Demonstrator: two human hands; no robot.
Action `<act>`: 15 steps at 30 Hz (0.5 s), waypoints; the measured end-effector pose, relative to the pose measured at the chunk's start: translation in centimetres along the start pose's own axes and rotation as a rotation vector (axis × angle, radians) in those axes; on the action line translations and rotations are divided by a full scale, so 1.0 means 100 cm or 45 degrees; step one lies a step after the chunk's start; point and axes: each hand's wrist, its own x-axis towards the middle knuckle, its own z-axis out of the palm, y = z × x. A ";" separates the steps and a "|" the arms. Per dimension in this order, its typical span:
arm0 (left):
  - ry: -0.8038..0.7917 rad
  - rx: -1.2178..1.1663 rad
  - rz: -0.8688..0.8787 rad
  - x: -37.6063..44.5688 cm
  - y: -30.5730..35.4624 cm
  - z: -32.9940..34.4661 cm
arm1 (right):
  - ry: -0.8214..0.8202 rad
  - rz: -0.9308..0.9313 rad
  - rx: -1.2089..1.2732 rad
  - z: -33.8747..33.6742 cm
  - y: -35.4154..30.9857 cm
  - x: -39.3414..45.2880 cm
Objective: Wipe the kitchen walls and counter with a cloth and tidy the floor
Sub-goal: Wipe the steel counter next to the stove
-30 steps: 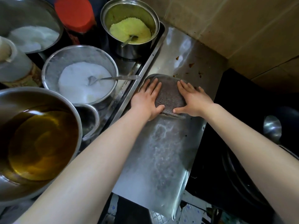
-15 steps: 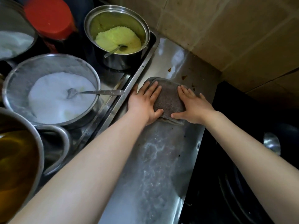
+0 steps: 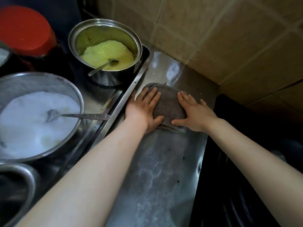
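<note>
Fingers (image 3: 151, 95) of the left hand (image 3: 144, 110) and right hand (image 3: 195, 112) are laid flat and slightly spread on the grey cloth (image 3: 168, 105), pressed to the steel table (image 3: 157, 169) near the tiled wall (image 3: 229, 38). The cloth is judged soft, light and probably damp. It is best held under flat palms at both edges.

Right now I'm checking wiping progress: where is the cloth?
In the head view the grey cloth lies on the steel counter near the tiled corner, pressed flat under the left hand and right hand.

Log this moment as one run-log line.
step: wiping counter | left hand: flat on cloth | right hand: flat on cloth | cloth: near wall corner
</note>
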 end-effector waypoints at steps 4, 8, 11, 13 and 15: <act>-0.005 0.015 0.008 0.010 0.001 -0.003 | 0.013 0.014 0.048 -0.001 0.005 0.004; -0.015 0.025 0.019 0.024 0.000 -0.006 | 0.017 0.042 0.056 -0.006 0.010 0.013; -0.011 0.041 0.026 0.035 0.000 -0.008 | 0.037 0.051 0.065 -0.007 0.016 0.021; -0.006 0.054 0.040 0.042 0.000 -0.010 | 0.056 0.051 0.069 -0.009 0.021 0.026; -0.008 0.068 0.057 0.050 0.000 -0.013 | 0.055 0.056 0.079 -0.012 0.027 0.031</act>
